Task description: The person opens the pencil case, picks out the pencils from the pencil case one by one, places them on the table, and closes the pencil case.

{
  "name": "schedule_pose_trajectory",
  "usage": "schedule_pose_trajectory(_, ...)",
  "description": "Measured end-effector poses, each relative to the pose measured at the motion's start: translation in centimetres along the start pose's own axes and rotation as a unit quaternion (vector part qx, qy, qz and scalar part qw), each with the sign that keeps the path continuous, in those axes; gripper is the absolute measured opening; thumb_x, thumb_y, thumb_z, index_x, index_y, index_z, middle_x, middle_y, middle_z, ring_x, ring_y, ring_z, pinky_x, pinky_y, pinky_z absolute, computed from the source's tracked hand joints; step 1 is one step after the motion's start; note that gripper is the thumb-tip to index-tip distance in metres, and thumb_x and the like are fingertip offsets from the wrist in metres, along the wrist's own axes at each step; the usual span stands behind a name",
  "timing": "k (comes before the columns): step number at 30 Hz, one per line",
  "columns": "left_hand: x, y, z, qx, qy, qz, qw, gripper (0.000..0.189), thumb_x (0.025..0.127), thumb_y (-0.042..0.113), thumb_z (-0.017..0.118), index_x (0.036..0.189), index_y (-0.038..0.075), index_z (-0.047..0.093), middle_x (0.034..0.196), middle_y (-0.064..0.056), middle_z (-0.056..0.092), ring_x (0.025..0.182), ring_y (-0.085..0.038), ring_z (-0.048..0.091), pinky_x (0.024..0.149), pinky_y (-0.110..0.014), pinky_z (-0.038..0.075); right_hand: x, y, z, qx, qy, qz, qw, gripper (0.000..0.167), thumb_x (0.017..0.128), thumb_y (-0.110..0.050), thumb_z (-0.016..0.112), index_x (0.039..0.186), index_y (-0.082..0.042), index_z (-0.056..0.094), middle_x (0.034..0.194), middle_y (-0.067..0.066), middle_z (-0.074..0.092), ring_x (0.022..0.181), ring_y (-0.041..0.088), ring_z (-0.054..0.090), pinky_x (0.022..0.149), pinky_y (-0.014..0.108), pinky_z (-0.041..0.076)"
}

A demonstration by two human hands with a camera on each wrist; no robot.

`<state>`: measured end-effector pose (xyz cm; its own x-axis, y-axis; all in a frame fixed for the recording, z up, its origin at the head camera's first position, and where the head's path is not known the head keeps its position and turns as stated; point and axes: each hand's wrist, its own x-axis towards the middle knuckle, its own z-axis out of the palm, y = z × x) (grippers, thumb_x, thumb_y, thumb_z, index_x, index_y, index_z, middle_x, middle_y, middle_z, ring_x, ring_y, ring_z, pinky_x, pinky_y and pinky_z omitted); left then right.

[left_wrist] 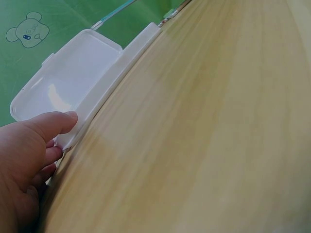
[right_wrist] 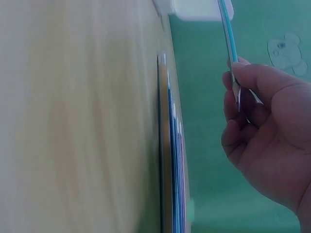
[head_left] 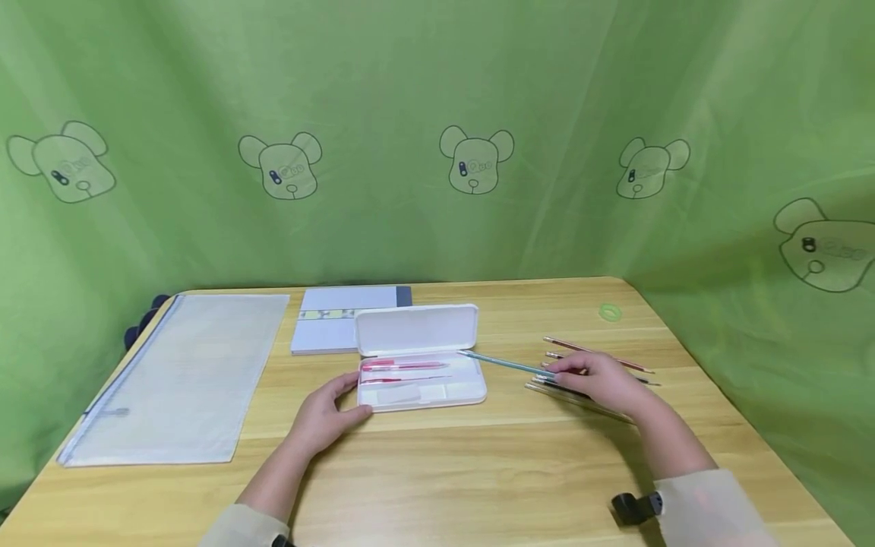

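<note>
A white pencil case (head_left: 422,401) lies with its lid raised, holding a pink pen (head_left: 410,366) and a thin red pen-like item (head_left: 403,379). My left hand (head_left: 328,418) grips its left end; in the left wrist view the thumb (left_wrist: 60,124) lies along the front wall and the fingers curl at the corner. Between thumb and fingers, my right hand (head_left: 601,384) pinches a teal pencil (head_left: 502,362) near its sharpened point (right_wrist: 237,99). The pencil's other end reaches over the right side of the case. Below this hand, several pencils (right_wrist: 167,145) lie on the table.
A zippered translucent pouch (head_left: 181,380) lies flat at the left. Behind the case sits a pale notebook (head_left: 328,334) with a patterned band. Toward the back right is a green ring (head_left: 610,312). Green curtains surround the wooden table (head_left: 424,486).
</note>
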<state>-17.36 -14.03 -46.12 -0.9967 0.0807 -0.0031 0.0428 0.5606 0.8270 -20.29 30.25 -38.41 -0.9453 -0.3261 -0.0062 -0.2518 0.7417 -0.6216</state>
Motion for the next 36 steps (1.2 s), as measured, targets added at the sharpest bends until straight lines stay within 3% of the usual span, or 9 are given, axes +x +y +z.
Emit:
schedule_pose_trajectory(7,0.0,0.0,-0.1,0.001,0.001,0.001,1.0,0.066,0.083,0.029,0.077,0.141,0.01,0.052,0.144,-0.009,0.055,0.142,-0.032,0.04,0.12,-0.05,0.03,-2.8,1.9,-1.1,-0.033,0.031,0.018,0.9988,0.022,0.093,-0.02,0.066,0.109,-0.008,0.073,0.104,0.008,0.071,0.082,0.0,0.054,0.068,0.02,0.048)
schedule_pose_trajectory(13,-0.1,0.2,-0.2,0.0,0.0,-0.003,1.0,0.066,0.083,0.029,0.076,0.141,0.01,0.051,0.144,-0.01,0.055,0.143,-0.033,0.039,0.12,-0.051,0.029,-5.0,3.1,-1.6,-0.019,0.024,0.03,0.9991,0.025,0.093,-0.018,0.065,0.113,-0.003,0.071,0.102,0.01,0.071,0.078,-0.004,0.053,0.065,0.02,0.05)
schedule_pose_trajectory(17,-0.2,0.1,-0.2,0.003,0.001,-0.005,1.0,0.066,0.083,0.029,0.076,0.142,0.009,0.051,0.144,-0.01,0.055,0.143,-0.034,0.039,0.12,-0.052,0.029,-5.9,4.0,-1.6,-0.041,0.023,0.041,0.9981,0.025,0.093,-0.02,0.066,0.112,-0.004,0.071,0.102,0.008,0.071,0.08,-0.007,0.052,0.067,0.02,0.049)
schedule_pose_trajectory(24,-0.2,0.1,-0.2,0.004,0.002,-0.002,1.0,0.066,0.083,0.028,0.076,0.141,0.009,0.052,0.144,-0.01,0.055,0.142,-0.033,0.04,0.12,-0.051,0.03,-7.0,5.4,-1.5,-0.04,0.012,0.064,0.9971,0.026,0.094,-0.021,0.065,0.113,-0.003,0.07,0.102,0.01,0.07,0.074,-0.003,0.049,0.062,0.021,0.046)
schedule_pose_trajectory(28,-0.2,0.2,-0.2,0.006,0.0,-0.002,1.0,0.065,0.084,0.028,0.076,0.141,0.01,0.052,0.144,-0.01,0.055,0.142,-0.033,0.04,0.12,-0.051,0.03,-7.3,5.8,-1.4,-0.042,0.005,0.073,0.9964,0.025,0.094,-0.02,0.065,0.111,-0.004,0.071,0.11,0.014,0.07,0.077,-0.004,0.051,0.064,0.02,0.048)
schedule_pose_trajectory(36,-0.2,0.3,-0.1,0.008,-0.002,0.001,1.0,0.066,0.084,0.03,0.076,0.141,0.009,0.052,0.144,-0.01,0.055,0.142,-0.034,0.04,0.119,-0.051,0.031,-7.4,5.8,-1.1,-0.077,0.002,0.076,0.9941,0.018,0.09,-0.022,0.07,0.103,-0.011,0.074,0.105,0.007,0.071,0.09,0.004,0.058,0.074,0.021,0.05)
